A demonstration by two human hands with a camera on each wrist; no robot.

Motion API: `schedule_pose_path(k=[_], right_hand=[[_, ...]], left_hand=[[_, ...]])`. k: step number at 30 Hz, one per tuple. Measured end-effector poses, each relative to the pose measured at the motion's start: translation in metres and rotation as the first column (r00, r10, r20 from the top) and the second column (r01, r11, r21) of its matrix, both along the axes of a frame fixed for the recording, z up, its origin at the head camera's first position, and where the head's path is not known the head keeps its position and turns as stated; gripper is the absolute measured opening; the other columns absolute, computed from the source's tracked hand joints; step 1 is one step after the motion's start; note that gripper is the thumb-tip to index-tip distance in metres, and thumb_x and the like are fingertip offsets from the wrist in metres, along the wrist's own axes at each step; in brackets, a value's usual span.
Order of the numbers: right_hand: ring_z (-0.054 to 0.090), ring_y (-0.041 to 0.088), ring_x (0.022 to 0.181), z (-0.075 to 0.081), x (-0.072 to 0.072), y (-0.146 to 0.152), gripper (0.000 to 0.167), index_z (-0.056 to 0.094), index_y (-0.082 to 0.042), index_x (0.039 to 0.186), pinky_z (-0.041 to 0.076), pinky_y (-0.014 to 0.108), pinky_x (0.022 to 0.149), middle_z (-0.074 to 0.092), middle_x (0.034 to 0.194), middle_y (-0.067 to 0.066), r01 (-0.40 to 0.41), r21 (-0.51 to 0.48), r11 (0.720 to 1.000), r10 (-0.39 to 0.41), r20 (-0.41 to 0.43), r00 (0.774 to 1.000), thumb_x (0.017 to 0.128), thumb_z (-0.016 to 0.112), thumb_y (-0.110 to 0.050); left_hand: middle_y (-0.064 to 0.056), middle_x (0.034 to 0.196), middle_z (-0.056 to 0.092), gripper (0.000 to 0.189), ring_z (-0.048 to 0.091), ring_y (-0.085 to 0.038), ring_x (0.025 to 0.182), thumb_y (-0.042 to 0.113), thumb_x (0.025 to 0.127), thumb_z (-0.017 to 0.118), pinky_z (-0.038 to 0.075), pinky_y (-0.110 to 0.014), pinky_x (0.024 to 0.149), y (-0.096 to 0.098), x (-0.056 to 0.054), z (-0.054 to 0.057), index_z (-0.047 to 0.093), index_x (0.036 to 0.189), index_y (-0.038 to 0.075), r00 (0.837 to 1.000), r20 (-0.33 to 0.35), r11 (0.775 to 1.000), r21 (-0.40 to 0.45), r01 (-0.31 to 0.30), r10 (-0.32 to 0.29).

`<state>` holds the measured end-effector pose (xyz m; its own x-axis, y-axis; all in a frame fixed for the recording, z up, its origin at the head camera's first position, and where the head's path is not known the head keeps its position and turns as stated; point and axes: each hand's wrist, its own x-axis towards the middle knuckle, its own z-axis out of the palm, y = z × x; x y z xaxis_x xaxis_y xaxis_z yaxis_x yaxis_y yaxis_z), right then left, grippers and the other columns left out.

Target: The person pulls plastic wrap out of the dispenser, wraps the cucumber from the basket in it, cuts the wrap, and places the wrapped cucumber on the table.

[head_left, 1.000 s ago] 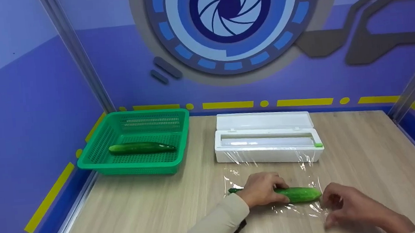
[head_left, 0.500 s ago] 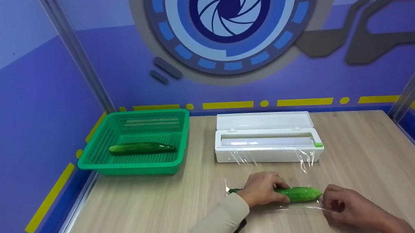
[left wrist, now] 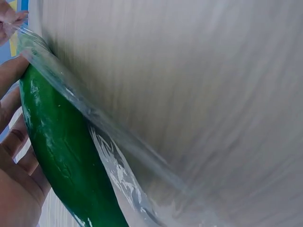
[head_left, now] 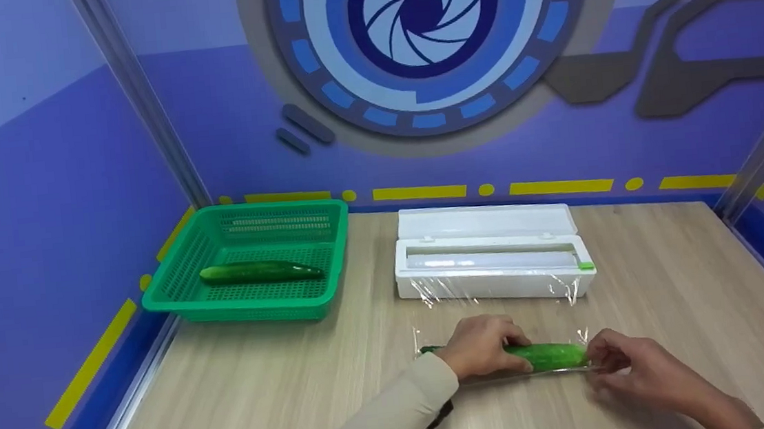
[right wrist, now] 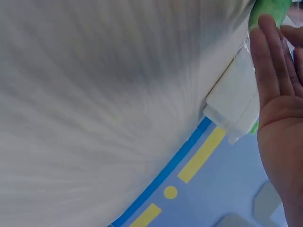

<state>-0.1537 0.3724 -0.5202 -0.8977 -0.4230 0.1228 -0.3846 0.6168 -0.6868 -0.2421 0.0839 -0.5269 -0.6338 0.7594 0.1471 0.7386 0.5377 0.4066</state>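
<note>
Film (left wrist: 97, 116) edge: shifted closer to cucumber (head_left: 548, 357), at six o'clock. Left hand (head_left: 483, 347): gripping cucumber. Right hand (head_left: 634, 369), three o'clock: pinching film. Step: apparently wrapping; next likely calls for a taut fold-over.

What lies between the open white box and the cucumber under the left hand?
Clear plastic film over the wooden tabletop, in the head view; glints show by the white box and beside the cucumber.
</note>
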Motion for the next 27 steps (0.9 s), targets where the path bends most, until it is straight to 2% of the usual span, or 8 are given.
schedule_pose_path(k=[5,11,15,19,23,27], right_hand=[[0.061,0.000,0.082,-0.006,0.001,0.000,0.024,0.077,-0.020,0.095,0.054,0.023,0.069,0.070,0.090,-0.013,0.022,0.073,0.997,-0.011,-0.152,0.988,0.085,0.087,-0.001],[0.063,0.001,0.076,-0.014,0.006,0.013,0.036,0.078,-0.022,0.087,0.048,0.013,0.068,0.070,0.084,-0.011,0.043,-0.021,0.999,-0.047,-0.333,0.942,0.076,0.087,0.011],[0.062,0.001,0.073,-0.012,0.002,0.020,0.038,0.078,-0.023,0.084,0.046,0.012,0.066,0.071,0.082,-0.010,0.139,-0.040,0.990,-0.144,-0.334,0.931,0.076,0.086,0.013],[0.063,0.001,0.074,-0.010,-0.009,0.020,0.031,0.079,-0.023,0.084,0.046,0.012,0.067,0.072,0.082,-0.005,0.200,-0.051,0.978,-0.206,-0.308,0.929,0.081,0.086,0.007],[0.065,0.002,0.077,-0.011,-0.021,0.015,0.027,0.079,-0.021,0.084,0.046,0.011,0.070,0.074,0.083,-0.005,0.217,-0.072,0.974,-0.228,-0.291,0.929,0.082,0.086,0.005],[0.065,0.002,0.079,-0.011,-0.030,0.009,0.023,0.080,-0.017,0.086,0.047,0.012,0.072,0.075,0.085,-0.005,0.215,-0.057,0.975,-0.222,-0.258,0.940,0.083,0.086,0.005]], left_hand=[[0.018,0.095,0.068,0.031,0.054,0.008,0.080,0.043,0.085,0.090,0.039,-0.016,0.070,0.000,-0.001,-0.001,0.084,0.111,0.028,1.000,0.002,1.000,-0.002,0.009,-0.009],[0.017,0.096,0.069,0.030,0.054,0.007,0.081,0.041,0.085,0.090,0.040,-0.017,0.071,0.001,-0.003,0.001,0.084,0.111,0.027,1.000,0.019,1.000,-0.016,0.014,-0.014],[0.017,0.097,0.069,0.029,0.053,0.007,0.081,0.040,0.086,0.090,0.040,-0.017,0.071,0.000,-0.004,0.001,0.084,0.111,0.026,1.000,0.023,0.999,-0.030,0.016,-0.015],[0.017,0.099,0.069,0.028,0.054,0.007,0.082,0.040,0.087,0.089,0.040,-0.017,0.073,0.001,-0.003,0.002,0.083,0.110,0.025,1.000,0.020,0.999,-0.035,0.022,-0.021],[0.016,0.100,0.070,0.028,0.055,0.007,0.084,0.040,0.087,0.089,0.041,-0.017,0.073,0.003,-0.003,0.001,0.083,0.111,0.025,0.999,-0.002,0.999,-0.036,0.034,-0.034],[0.017,0.101,0.070,0.029,0.054,0.007,0.085,0.041,0.087,0.088,0.040,-0.017,0.074,0.002,-0.003,0.001,0.083,0.110,0.025,0.999,-0.012,0.999,-0.041,0.031,-0.032]])
